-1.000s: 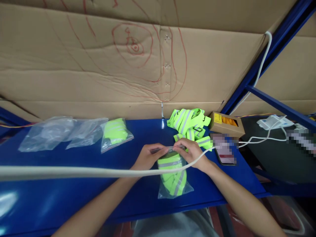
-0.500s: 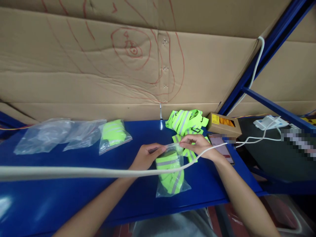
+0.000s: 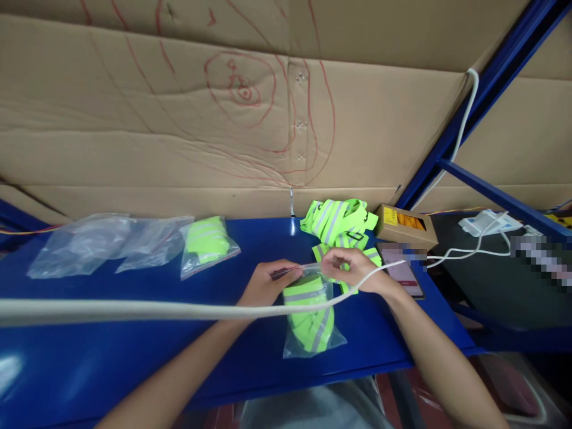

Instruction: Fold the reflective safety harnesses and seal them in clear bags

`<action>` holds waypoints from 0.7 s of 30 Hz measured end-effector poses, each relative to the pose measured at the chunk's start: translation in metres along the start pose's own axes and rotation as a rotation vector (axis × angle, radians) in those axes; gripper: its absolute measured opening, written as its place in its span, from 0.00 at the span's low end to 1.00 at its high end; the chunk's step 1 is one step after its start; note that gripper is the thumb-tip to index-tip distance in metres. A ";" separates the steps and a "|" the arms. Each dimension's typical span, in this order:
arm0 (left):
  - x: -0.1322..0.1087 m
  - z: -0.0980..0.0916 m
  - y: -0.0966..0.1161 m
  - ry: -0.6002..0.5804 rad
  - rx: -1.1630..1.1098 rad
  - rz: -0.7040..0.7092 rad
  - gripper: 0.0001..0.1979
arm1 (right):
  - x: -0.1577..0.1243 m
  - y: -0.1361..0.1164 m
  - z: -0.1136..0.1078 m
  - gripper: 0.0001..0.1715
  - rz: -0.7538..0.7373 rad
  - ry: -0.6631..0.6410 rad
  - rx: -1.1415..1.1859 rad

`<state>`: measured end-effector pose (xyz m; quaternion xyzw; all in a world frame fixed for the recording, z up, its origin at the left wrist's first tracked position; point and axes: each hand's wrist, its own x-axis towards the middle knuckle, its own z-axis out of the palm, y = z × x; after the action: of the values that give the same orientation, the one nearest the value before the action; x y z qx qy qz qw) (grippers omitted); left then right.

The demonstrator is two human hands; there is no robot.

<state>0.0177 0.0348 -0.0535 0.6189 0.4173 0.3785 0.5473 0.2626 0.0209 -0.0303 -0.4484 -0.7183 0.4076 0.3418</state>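
Two bare hands meet at the centre of the frame over one transparent plastic bag (image 3: 315, 330). The left hand (image 3: 267, 283) pinches the bag's top strip between thumb and fingers; the right hand (image 3: 351, 269) closes thumb and fingertips on the strip's other end, the fingers curled in a loop. Inside the thin, glossy film lies one folded neon-yellow strap bundle (image 3: 304, 292), woven-looking, with silver-grey reflective bands.

A second filled bag (image 3: 208, 241) rests left of centre. Farther left, flat plastic bags (image 3: 83, 244) overlap, too crumpled to count. One tangled heap of neon-yellow straps (image 3: 335, 220) sits behind the right hand, partly covered by it. Beside it stand one brown cardboard box (image 3: 409, 229), with orange contents showing through an opening, and one phone (image 3: 402, 274), its screen pixelated.

A smooth white cable (image 3: 156, 311) crosses the foreground, hiding part of the bag. Below is a glossy blue tabletop (image 3: 179, 342); above, a creased cardboard panel (image 3: 379, 119) bears red curves, cut off at the top edge.
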 end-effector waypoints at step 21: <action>-0.001 0.003 -0.003 -0.033 -0.025 0.017 0.16 | 0.001 -0.001 0.015 0.14 -0.128 0.071 -0.082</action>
<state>0.0197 0.0332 -0.0572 0.6220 0.3980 0.3779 0.5585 0.2486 0.0169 -0.0358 -0.4291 -0.7491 0.3392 0.3738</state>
